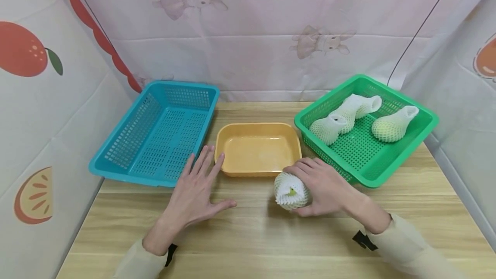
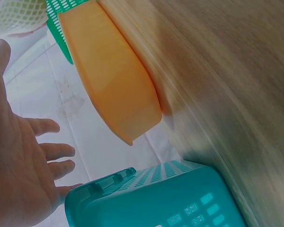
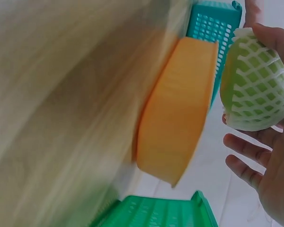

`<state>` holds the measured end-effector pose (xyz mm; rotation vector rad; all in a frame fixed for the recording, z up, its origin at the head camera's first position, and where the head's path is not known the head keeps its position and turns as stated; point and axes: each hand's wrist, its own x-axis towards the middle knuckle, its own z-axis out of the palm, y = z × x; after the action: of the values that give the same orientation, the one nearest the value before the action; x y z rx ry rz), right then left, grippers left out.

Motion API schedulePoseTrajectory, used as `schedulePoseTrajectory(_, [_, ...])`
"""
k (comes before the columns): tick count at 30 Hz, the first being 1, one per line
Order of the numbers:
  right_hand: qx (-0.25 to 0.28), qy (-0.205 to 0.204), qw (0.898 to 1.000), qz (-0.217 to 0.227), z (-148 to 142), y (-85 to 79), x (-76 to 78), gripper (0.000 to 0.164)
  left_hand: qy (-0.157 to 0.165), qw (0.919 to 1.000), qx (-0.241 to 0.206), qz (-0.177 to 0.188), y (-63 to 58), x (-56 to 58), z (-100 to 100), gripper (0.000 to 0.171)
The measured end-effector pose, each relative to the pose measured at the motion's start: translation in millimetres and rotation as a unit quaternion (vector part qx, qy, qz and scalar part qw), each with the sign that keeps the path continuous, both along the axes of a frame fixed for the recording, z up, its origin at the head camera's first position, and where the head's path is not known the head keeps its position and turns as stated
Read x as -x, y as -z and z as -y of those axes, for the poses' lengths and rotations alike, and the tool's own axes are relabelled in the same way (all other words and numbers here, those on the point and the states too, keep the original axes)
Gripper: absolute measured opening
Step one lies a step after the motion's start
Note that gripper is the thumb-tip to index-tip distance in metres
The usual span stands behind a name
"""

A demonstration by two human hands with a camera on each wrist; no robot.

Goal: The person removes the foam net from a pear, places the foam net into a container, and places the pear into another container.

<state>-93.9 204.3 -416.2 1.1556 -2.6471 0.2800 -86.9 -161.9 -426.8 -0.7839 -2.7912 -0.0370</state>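
My right hand (image 1: 325, 186) grips a pale green fruit in a white foam net (image 1: 291, 192), in front of the orange tray's right corner. A bit of green shows through the net's open end. In the right wrist view, the thumb and fingers hold the netted fruit (image 3: 258, 82) off the tabletop. My left hand (image 1: 197, 188) has its fingers spread and holds nothing; it is between the blue basket (image 1: 155, 180) and the orange tray (image 1: 257, 173). In the left wrist view, the fingers (image 2: 59, 151) are near the blue basket's rim.
A green basket (image 1: 364, 175) at the right holds several fruits in white foam nets (image 1: 391, 126). The blue basket at the left shows its bare slotted floor. A printed curtain (image 1: 248, 68) hangs behind the wooden table (image 1: 248, 236), with printed sheets at both sides.
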Motion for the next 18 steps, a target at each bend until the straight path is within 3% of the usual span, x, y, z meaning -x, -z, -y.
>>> schedulePoseTrajectory(12, [-0.013, -0.015, 1.000, 0.012, 14, 17.6, -6.8, 0.098, -0.001, 1.0000, -0.003, -0.006, 2.2, -0.4, -1, 0.123])
schedulePoseTrajectory(18, [-0.046, -0.026, 0.998, 0.022, 18, 23.5, -10.0, 0.099, 0.003, 0.9999, -0.010, -0.010, 3.5, -0.3, -2, 0.121])
